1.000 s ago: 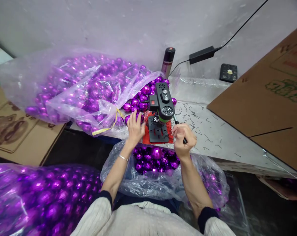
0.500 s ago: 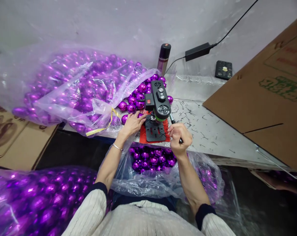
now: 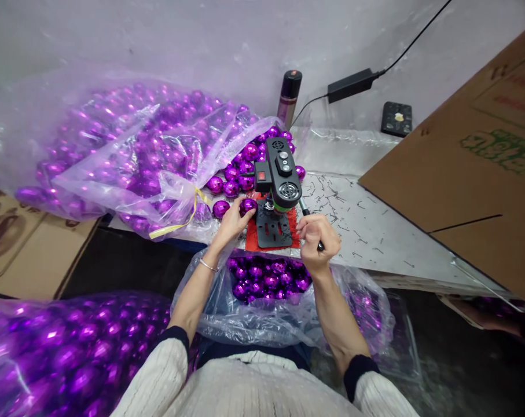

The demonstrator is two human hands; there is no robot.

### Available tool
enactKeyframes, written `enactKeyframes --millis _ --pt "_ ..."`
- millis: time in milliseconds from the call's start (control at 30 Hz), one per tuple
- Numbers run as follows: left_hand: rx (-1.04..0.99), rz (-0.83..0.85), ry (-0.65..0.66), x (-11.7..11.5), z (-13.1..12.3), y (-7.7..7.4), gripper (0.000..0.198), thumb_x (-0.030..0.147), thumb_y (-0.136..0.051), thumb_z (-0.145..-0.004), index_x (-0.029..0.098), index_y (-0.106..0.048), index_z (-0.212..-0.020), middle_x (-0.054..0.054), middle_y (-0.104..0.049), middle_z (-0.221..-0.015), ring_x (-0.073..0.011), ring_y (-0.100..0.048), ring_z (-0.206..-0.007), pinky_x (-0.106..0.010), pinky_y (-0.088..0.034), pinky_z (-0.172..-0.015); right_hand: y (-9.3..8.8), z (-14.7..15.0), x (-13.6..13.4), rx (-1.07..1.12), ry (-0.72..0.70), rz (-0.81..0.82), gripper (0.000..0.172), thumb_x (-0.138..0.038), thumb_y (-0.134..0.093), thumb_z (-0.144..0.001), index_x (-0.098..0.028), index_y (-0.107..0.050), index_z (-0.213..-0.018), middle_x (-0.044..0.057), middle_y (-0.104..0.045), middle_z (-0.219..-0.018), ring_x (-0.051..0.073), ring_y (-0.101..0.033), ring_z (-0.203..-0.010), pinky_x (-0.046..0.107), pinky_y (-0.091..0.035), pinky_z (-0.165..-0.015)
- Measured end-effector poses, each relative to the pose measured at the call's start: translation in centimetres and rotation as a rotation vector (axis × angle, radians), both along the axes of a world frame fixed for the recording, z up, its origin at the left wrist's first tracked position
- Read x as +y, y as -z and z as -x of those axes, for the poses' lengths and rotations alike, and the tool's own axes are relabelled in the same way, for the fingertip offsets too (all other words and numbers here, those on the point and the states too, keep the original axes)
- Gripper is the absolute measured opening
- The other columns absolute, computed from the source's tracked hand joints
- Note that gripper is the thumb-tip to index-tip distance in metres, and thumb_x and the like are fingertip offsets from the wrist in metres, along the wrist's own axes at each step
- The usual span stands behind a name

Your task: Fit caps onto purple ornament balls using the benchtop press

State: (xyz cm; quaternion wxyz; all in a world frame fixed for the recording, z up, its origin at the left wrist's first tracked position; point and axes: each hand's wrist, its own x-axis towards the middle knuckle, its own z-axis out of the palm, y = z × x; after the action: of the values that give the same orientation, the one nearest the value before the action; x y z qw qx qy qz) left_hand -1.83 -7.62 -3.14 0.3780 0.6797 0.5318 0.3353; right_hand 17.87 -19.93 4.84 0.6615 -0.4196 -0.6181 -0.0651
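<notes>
A small black bench drill (image 3: 281,174) stands on a red mat (image 3: 253,237) at the table's near edge. My left hand (image 3: 231,219) is closed on a shiny purple egg-shaped ornament (image 3: 248,205), held just left of the drill's black base plate (image 3: 274,230). My right hand (image 3: 316,236) is wrapped round the drill's feed lever (image 3: 305,211) on the machine's right side. Loose purple ornaments (image 3: 238,174) lie behind the drill. An open clear bag of purple ornaments (image 3: 266,277) rests in my lap below both hands.
A large clear bag of purple ornaments (image 3: 114,150) fills the table's left. Another full bag (image 3: 62,353) lies at lower left. A big cardboard sheet (image 3: 470,168) leans at right. A flask (image 3: 288,95), power adapter (image 3: 351,85) and small black box (image 3: 396,119) stand by the wall.
My left hand reached to the loose ornaments, took hold of one and now holds it beside the base plate. My right hand stays on the lever. The view shifted slightly.
</notes>
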Motion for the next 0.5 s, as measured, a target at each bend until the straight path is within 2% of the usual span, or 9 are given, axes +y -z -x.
enactKeyframes --millis 133,233,367,500 --pt "-0.469 0.294 -0.075 -0.4 -0.6 0.7 0.057 0.049 -0.074 -0.092 0.025 -0.055 -0.14 -0.009 -0.077 -0.123 -0.0201 -0.078 -0.098 -0.037 -0.062 -0.093 -1.3 0.1 0.5 0.053 0.013 0.025 0.037 -0.02 -0.051 -0.106 -0.023 -0.053 -0.069 -0.002 -0.061 -0.065 0.011 -0.061 -0.059 0.029 -0.044 -0.055" --pt "-0.673 0.402 -0.034 -1.2 -1.0 0.9 0.058 0.053 -0.069 -0.095 0.028 -0.054 -0.146 -0.009 -0.076 -0.131 -0.0209 -0.078 -0.105 -0.039 -0.063 -0.097 -2.3 0.2 0.9 0.087 0.026 0.032 0.04 -0.023 -0.052 -0.107 -0.023 -0.051 -0.067 -0.002 -0.058 -0.062 0.011 -0.058 -0.057 0.029 -0.043 -0.054" --pt "-0.673 0.392 -0.009 -2.3 -1.8 1.5 0.058 0.059 -0.069 -0.094 0.027 -0.061 -0.143 -0.011 -0.075 -0.134 -0.0264 -0.076 -0.118 -0.045 -0.063 -0.101 -2.8 0.3 1.2 0.096 0.035 0.034 0.042 -0.023 -0.052 -0.107 -0.023 -0.049 -0.066 -0.003 -0.055 -0.06 0.011 -0.058 -0.056 0.029 -0.043 -0.055" --pt "-0.551 0.283 -0.02 -3.3 -2.9 2.2 0.06 0.059 -0.07 -0.095 0.025 -0.06 -0.144 -0.011 -0.073 -0.141 -0.026 -0.072 -0.128 -0.043 -0.059 -0.109 -2.7 0.2 1.1 0.079 0.033 0.018 0.039 -0.022 -0.053 -0.107 -0.023 -0.05 -0.068 -0.003 -0.056 -0.062 0.01 -0.057 -0.056 0.028 -0.043 -0.055"
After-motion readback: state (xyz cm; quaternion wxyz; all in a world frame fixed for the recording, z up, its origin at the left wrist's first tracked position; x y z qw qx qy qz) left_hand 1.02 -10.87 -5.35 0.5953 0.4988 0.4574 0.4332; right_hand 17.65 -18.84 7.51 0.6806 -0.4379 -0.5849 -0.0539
